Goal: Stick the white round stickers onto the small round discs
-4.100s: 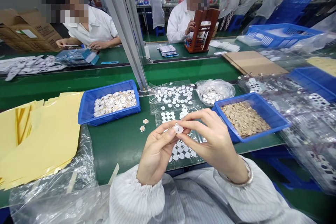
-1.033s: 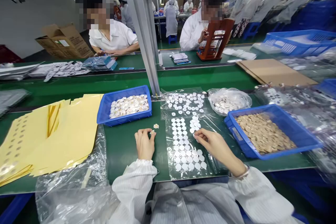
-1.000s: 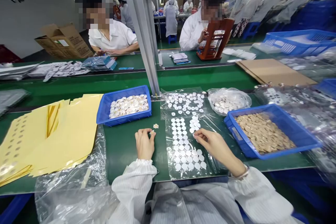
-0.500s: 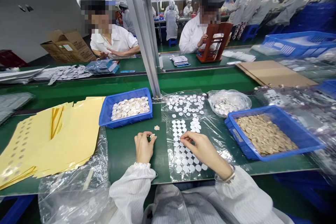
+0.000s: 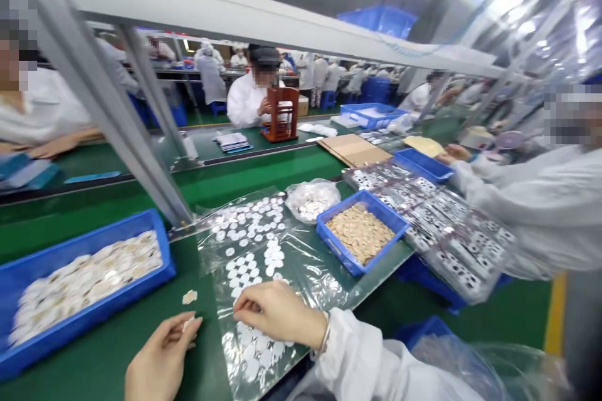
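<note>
**Two hands working small discs**

One small disc (image 5: 189, 324) is being pinched in the left hand (image 5: 160, 360) fingers over the worktop (image 5: 108, 357). The right hand (image 5: 277, 313), fingers pressed together, is picking at the sticker sheet (image 5: 263, 257); many stickers are remaining, and the tan-disc bin (image 5: 360, 232) is looking full.

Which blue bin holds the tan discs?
The smaller blue bin right of the clear disc sheet, beyond the right hand. The left blue bin holds whitish pieces.

A factory assembly line. Workers in white coats (image 5: 244, 97) sit along green conveyor benches (image 5: 263, 166). Blue parts bins (image 5: 360, 235) hold small discs.
</note>
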`<state>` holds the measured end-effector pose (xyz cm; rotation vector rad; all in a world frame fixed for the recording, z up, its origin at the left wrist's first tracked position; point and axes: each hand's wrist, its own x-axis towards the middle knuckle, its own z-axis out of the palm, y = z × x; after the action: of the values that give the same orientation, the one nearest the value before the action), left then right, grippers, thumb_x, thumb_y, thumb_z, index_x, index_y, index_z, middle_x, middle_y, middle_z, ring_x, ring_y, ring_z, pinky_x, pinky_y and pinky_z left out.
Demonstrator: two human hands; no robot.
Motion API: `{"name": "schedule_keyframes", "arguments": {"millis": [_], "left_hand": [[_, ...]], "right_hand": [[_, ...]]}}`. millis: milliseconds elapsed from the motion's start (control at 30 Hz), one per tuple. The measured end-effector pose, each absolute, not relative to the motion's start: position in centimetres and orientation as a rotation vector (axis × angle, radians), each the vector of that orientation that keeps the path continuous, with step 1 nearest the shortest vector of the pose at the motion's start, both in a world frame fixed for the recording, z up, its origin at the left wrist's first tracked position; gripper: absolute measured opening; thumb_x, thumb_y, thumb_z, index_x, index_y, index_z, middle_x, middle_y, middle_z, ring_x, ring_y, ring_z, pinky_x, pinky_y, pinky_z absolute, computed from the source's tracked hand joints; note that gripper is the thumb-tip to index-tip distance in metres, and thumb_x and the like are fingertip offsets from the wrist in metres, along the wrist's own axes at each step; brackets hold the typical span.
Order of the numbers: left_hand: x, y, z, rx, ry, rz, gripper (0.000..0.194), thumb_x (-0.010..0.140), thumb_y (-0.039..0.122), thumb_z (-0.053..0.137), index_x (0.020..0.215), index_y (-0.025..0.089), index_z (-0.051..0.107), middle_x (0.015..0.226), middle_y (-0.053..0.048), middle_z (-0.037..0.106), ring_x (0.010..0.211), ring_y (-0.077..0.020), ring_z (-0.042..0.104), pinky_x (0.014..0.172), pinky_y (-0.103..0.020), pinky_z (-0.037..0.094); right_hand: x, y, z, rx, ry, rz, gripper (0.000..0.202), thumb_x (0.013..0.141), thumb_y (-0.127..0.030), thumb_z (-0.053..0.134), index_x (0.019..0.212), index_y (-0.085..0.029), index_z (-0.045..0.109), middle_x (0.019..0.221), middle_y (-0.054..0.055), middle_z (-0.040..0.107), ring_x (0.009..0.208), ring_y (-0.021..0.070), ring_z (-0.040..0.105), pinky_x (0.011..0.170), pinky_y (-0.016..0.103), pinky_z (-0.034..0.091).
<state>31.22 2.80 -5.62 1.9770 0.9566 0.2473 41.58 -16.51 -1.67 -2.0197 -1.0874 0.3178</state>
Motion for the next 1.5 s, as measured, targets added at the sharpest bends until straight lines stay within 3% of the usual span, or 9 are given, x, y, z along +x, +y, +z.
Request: {"name": "schedule_keyframes", "arguments": {"millis": [167, 300, 433, 633, 733, 867, 1000, 1100, 1500], "left_hand": [[32.6, -1.1, -2.1, 1.778, 0.806, 0.195, 0.050, 0.040, 0.066, 0.073, 0.071, 0.026, 0.072, 0.081, -0.005, 0.076, 0.071, -0.0299, 0.069, 0.069, -0.036, 0.056], [33.3, -2.5, -1.0, 1.662, 0.821, 0.142, 0.055, 0.035, 0.064, 0.077, 0.073, 0.024, 0.072, 0.078, -0.005, 0.076, 0.068, -0.0301, 0.070, 0.067, -0.036, 0.059], [33.3, -2.2, -1.1, 1.522, 0.768, 0.144, 0.064, 0.046, 0.062, 0.078, 0.095, 0.023, 0.067, 0.089, -0.005, 0.077, 0.080, -0.0302, 0.072, 0.069, -0.035, 0.061], [33.1, -3.3, 0.0, 1.237, 0.767, 0.150, 0.047, 0.067, 0.055, 0.073, 0.099, 0.020, 0.071, 0.107, -0.006, 0.074, 0.094, -0.0266, 0.070, 0.082, -0.032, 0.060], [33.1, -4.1, 0.5, 1.013, 0.679, 0.095, 0.039, 0.063, 0.043, 0.081, 0.093, 0.019, 0.074, 0.102, -0.006, 0.076, 0.096, -0.0247, 0.070, 0.081, -0.027, 0.060], [33.0, -4.4, 0.4, 0.904, 0.599, 0.025, 0.032, 0.057, 0.030, 0.087, 0.083, 0.015, 0.077, 0.087, -0.007, 0.078, 0.083, -0.0194, 0.073, 0.075, -0.020, 0.059], [32.8, -4.3, 0.0, 0.814, 0.547, -0.048, 0.032, 0.053, 0.022, 0.089, 0.082, 0.014, 0.077, 0.078, -0.005, 0.078, 0.071, -0.0147, 0.072, 0.067, -0.017, 0.059], [32.6, -4.4, -0.1, 0.781, 0.508, -0.008, 0.034, 0.055, 0.022, 0.088, 0.086, 0.016, 0.077, 0.080, -0.003, 0.077, 0.071, -0.0127, 0.072, 0.069, -0.018, 0.059], [32.6, -5.5, 1.4, 0.785, 0.413, 0.024, 0.028, 0.062, 0.026, 0.084, 0.087, 0.015, 0.077, 0.077, -0.004, 0.077, 0.069, -0.0117, 0.070, 0.071, -0.021, 0.060]], "right_hand": [[41.2, -16.3, -1.0, -1.982, -1.103, 0.247, 0.036, 0.083, -0.040, 0.066, 0.116, -0.026, 0.060, 0.106, 0.002, 0.067, 0.087, 0.0149, 0.066, 0.078, 0.024, 0.050], [41.0, -16.4, -1.1, -2.017, -1.070, 0.143, 0.030, 0.084, -0.033, 0.065, 0.113, -0.026, 0.062, 0.101, 0.001, 0.068, 0.092, 0.0166, 0.064, 0.082, 0.026, 0.048], [41.1, -16.5, -0.8, -1.937, -0.898, 0.085, 0.008, 0.082, -0.029, 0.067, 0.087, -0.023, 0.068, 0.084, 0.000, 0.069, 0.083, 0.0153, 0.063, 0.079, 0.026, 0.047], [41.3, -16.4, 0.1, -1.526, -0.489, 0.373, 0.017, 0.078, -0.035, 0.071, 0.076, -0.019, 0.069, 0.073, -0.001, 0.067, 0.070, 0.0127, 0.061, 0.068, 0.024, 0.049], [41.0, -16.6, 0.2, -1.502, -0.511, 0.398, 0.012, 0.079, -0.032, 0.070, 0.078, -0.020, 0.068, 0.078, -0.001, 0.065, 0.079, 0.0136, 0.060, 0.077, 0.028, 0.049], [40.5, -17.0, 0.4, -1.618, -0.617, 0.232, 0.006, 0.080, -0.026, 0.071, 0.076, -0.022, 0.068, 0.091, 0.000, 0.060, 0.098, 0.0154, 0.056, 0.094, 0.033, 0.043], [40.0, -17.1, 0.4, -1.571, -0.687, 0.265, 0.001, 0.084, -0.023, 0.067, 0.083, -0.023, 0.067, 0.092, 0.000, 0.062, 0.096, 0.0154, 0.058, 0.092, 0.034, 0.045], [39.8, -17.3, 0.4, -1.597, -0.731, 0.142, 0.010, 0.084, -0.020, 0.065, 0.094, -0.024, 0.067, 0.096, 0.002, 0.061, 0.098, 0.0170, 0.057, 0.090, 0.035, 0.046], [40.2, -18.6, 1.1, -1.600, -0.856, -0.041, 0.006, 0.082, -0.018, 0.068, 0.082, -0.024, 0.071, 0.090, 0.002, 0.061, 0.086, 0.0164, 0.061, 0.078, 0.033, 0.050]]}}
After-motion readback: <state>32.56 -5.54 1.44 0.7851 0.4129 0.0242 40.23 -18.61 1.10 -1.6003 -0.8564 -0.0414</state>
